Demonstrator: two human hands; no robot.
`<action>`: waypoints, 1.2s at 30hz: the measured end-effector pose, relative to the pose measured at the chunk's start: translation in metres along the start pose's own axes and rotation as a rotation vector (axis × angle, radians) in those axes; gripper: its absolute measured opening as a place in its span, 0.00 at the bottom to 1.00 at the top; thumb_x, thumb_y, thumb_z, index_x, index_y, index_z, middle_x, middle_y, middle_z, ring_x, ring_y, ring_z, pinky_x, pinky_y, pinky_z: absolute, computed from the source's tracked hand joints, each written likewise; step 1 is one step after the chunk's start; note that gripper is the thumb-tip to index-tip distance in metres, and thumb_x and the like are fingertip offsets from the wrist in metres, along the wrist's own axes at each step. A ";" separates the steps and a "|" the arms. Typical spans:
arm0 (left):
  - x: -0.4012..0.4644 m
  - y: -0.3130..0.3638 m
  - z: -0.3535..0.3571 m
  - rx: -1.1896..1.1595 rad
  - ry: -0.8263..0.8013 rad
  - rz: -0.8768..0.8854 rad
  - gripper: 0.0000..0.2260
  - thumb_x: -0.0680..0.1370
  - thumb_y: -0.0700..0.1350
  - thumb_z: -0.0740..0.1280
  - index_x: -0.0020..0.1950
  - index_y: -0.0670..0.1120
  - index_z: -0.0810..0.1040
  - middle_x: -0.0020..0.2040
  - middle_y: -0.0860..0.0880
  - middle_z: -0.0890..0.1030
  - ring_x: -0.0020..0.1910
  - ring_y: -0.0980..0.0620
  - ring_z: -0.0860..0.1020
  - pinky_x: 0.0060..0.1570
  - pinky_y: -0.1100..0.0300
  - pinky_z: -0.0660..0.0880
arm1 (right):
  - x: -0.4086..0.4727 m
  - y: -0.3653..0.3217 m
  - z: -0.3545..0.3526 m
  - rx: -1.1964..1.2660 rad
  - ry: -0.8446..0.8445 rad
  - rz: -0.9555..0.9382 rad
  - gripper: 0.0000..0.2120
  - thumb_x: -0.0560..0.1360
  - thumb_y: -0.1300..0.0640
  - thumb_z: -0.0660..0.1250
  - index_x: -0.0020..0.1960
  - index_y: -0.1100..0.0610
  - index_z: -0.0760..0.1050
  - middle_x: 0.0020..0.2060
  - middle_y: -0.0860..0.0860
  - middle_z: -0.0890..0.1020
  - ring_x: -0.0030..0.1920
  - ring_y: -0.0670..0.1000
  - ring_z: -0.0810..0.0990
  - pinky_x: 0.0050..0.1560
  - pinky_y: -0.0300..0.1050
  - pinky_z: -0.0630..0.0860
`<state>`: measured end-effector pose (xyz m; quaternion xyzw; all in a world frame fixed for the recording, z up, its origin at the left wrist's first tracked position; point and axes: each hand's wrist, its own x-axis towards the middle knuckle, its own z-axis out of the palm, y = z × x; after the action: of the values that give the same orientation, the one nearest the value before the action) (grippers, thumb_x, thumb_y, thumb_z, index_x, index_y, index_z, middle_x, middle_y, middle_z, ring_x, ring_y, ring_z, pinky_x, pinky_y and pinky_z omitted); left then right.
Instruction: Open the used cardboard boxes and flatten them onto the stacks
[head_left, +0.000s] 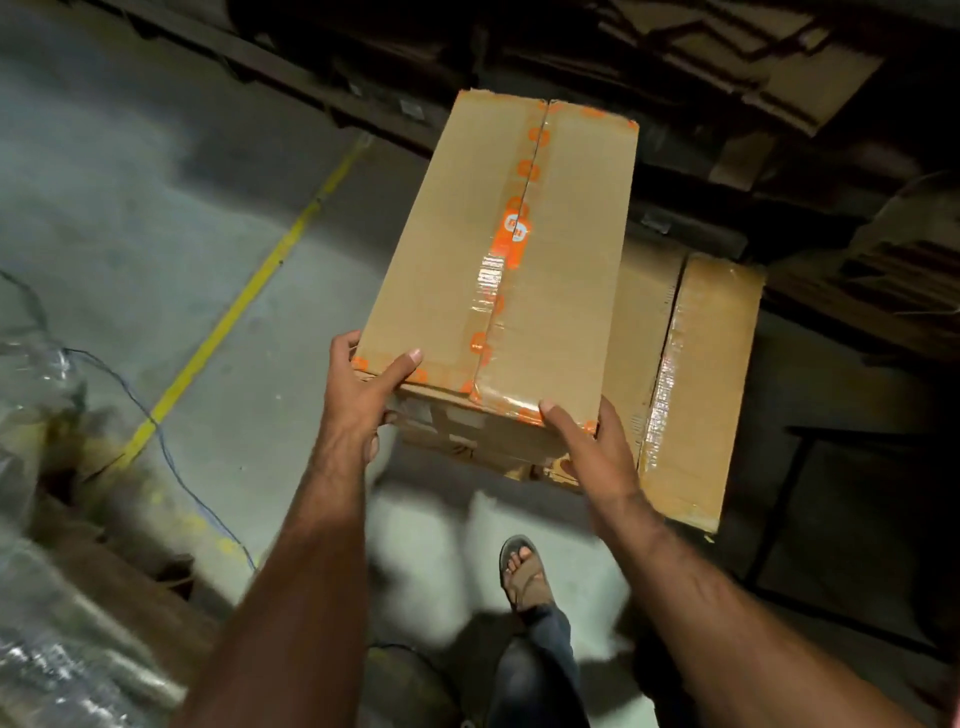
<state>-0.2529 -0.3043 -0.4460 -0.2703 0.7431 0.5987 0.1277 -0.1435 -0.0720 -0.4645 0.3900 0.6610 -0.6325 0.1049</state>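
Note:
A long brown cardboard box (524, 244) is held up in front of me, its top seam closed with clear tape printed with orange logos. My left hand (363, 395) grips the box's near left corner, thumb lying on the top face. My right hand (592, 447) holds the near right corner, thumb on top and fingers below. Under and to the right of it a flattened cardboard box (696, 384) with clear tape lies on the floor.
A yellow line (244, 296) crosses the grey concrete floor on the left, with a thin blue cable beside it. Plastic-wrapped goods (47, 597) stand at the lower left. Dark stacked cardboard and racking (727, 62) fill the back and right. My sandalled foot (524, 571) is below the box.

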 end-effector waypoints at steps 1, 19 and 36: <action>-0.010 0.011 0.005 -0.054 0.007 0.022 0.23 0.72 0.48 0.79 0.61 0.55 0.71 0.44 0.63 0.82 0.41 0.60 0.83 0.39 0.49 0.77 | -0.007 -0.015 -0.006 0.069 0.010 -0.027 0.33 0.67 0.32 0.76 0.68 0.39 0.73 0.64 0.41 0.79 0.64 0.47 0.78 0.60 0.53 0.79; -0.236 0.172 0.139 -0.336 -0.337 0.329 0.26 0.69 0.47 0.82 0.59 0.55 0.72 0.60 0.49 0.81 0.59 0.44 0.82 0.54 0.30 0.78 | -0.152 -0.143 -0.245 0.421 0.388 -0.439 0.33 0.66 0.40 0.79 0.68 0.41 0.74 0.57 0.44 0.84 0.58 0.49 0.84 0.60 0.59 0.82; -0.577 0.081 0.353 -0.365 -0.689 0.544 0.28 0.64 0.52 0.84 0.55 0.60 0.72 0.54 0.52 0.83 0.56 0.42 0.83 0.53 0.26 0.77 | -0.337 0.022 -0.584 0.618 0.749 -0.575 0.26 0.62 0.44 0.78 0.59 0.45 0.80 0.49 0.46 0.87 0.50 0.49 0.85 0.45 0.51 0.81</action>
<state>0.1293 0.1888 -0.1717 0.1304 0.5839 0.7860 0.1559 0.3048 0.3331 -0.1644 0.4046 0.5167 -0.6181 -0.4327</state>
